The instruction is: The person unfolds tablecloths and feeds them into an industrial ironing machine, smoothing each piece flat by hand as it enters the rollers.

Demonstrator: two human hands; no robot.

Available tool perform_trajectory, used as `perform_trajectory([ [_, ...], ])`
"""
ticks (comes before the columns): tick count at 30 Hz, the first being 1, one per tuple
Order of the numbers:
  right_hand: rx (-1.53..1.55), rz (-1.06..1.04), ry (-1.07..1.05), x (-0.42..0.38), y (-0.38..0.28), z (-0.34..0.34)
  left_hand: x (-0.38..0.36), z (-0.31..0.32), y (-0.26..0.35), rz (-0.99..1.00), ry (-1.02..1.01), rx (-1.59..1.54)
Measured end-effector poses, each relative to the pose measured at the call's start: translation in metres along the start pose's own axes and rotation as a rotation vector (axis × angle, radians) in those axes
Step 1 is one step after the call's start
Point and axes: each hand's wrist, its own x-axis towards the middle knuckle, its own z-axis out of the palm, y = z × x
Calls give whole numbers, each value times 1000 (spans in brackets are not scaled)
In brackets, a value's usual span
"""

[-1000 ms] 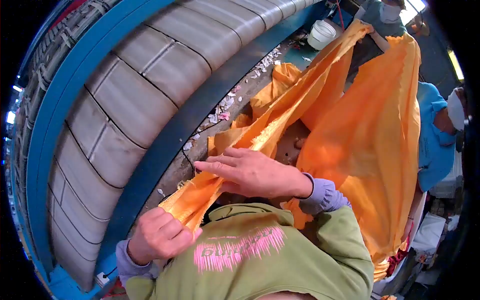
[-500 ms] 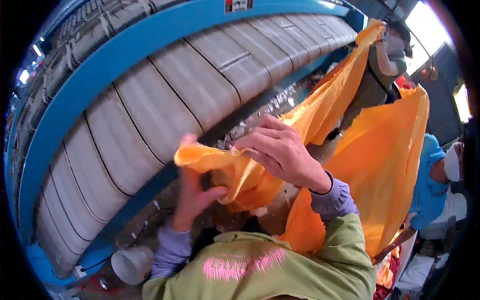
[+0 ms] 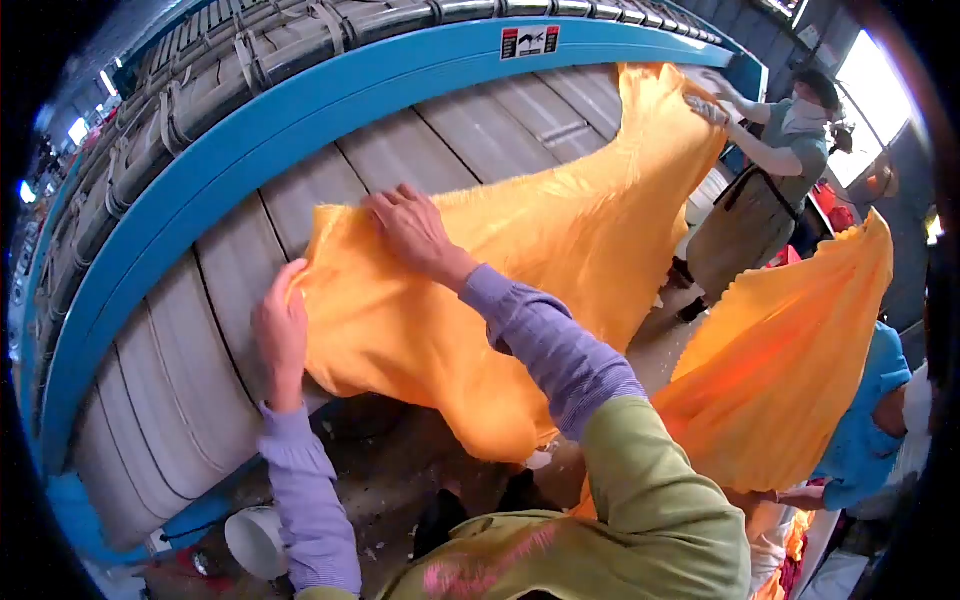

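Observation:
A wide orange cloth (image 3: 480,290) is spread over part of the grey slatted belt (image 3: 220,310), and its lower part sags off the near edge. At the cloth's left corner, my left hand (image 3: 281,325) is closed on the side edge, thumb uppermost. My right hand (image 3: 415,228) is closed at the upper edge, fingers bent over it; the thumb is hidden. Farther along the belt, a person in gloves (image 3: 780,150) has hands at the cloth's far end.
The machine's blue frame (image 3: 170,260) curves behind the belt and carries a warning label (image 3: 530,42). A second orange cloth (image 3: 770,370) hangs at the right beside a person in a blue shirt (image 3: 865,410). A white bucket (image 3: 258,542) stands at lower left.
Both my hands have moved up and left over the belt, spreading the cloth that was bunched between them. The gloved person's hands have lowered the far end toward the belt.

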Motion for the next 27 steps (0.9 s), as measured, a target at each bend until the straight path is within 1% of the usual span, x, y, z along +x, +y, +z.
perform_trajectory([
  [1, -64, -66, 127, -2, -9, 0, 12, 0, -8, -57, -42, 70],
  [2, -98, -41, 93, -7, -30, -16, 25, 1, -17, -118, -84, 136],
  [3, -132, -12, 50, -24, -49, -36, 34, 5, -26, -182, -132, 199],
  [4, -93, 45, -109, -44, -54, -38, 49, 9, -41, -164, -105, 271],
  [5, -136, 12, -167, -62, -52, -35, 60, 13, -55, -149, -81, 346],
  [6, -170, -19, -226, -84, -49, -26, 60, 10, -52, -135, -66, 428],
  [7, -194, -44, -284, -102, -50, -12, 53, 8, -50, -95, 116, 537],
  [8, -237, -41, -247, -102, -42, 5, 44, -3, -35, 50, 245, 483],
  [9, -202, -29, -220, -88, -36, 13, 29, -12, -25, 195, 370, 427],
  [10, -168, 1, -215, -75, -32, 25, -7, -16, -24, 0, 244, 105],
  [11, -191, -25, -203, -65, -22, 40, -50, -23, -22, -202, 133, -212],
  [12, -241, -50, -201, -51, -16, 47, -92, -32, -11, -385, -98, -411],
  [13, -247, -23, -244, -38, -10, 61, -132, -39, -22, -711, -476, -726],
  [14, -230, -5, -307, -23, -5, 68, -151, -33, -16, -1025, -661, -411],
  [15, -226, -34, -279, -12, 1, 81, -201, -15, -55, -1003, -572, -370],
  [16, -244, -45, -291, 2, 4, 85, -253, 10, -110, -1020, -559, -236],
  [17, -262, -58, -311, 18, 8, 90, -280, 35, -141, -1078, -530, -201],
  [19, -297, -150, 6, 38, 26, 133, -285, 72, -151, -1162, -440, -333],
  [20, -257, -39, -132, 51, 17, 126, -286, 87, -151, -1177, -402, -396],
  [21, -159, 30, -62, 53, 13, 125, -286, 95, -145, -1169, -366, -448],
  [22, -224, 3, 111, 42, 12, 124, -290, 93, -144, -1146, -326, -490],
  [23, -288, -39, 281, 28, -1, 114, -296, 78, -140, -1118, -269, -525],
  [24, -190, 42, 127, 7, -23, 72, -301, 48, -137, -1087, -193, -537],
  [25, -90, 130, -24, -23, -46, 16, -302, 4, -136, -1043, -102, -514],
  [26, -77, 124, -38, -53, -55, -17, -300, -47, -142, -989, -1, -456],
  [27, -104, 175, -89, -82, -63, -43, -292, -101, -152, -910, 86, -378],
])
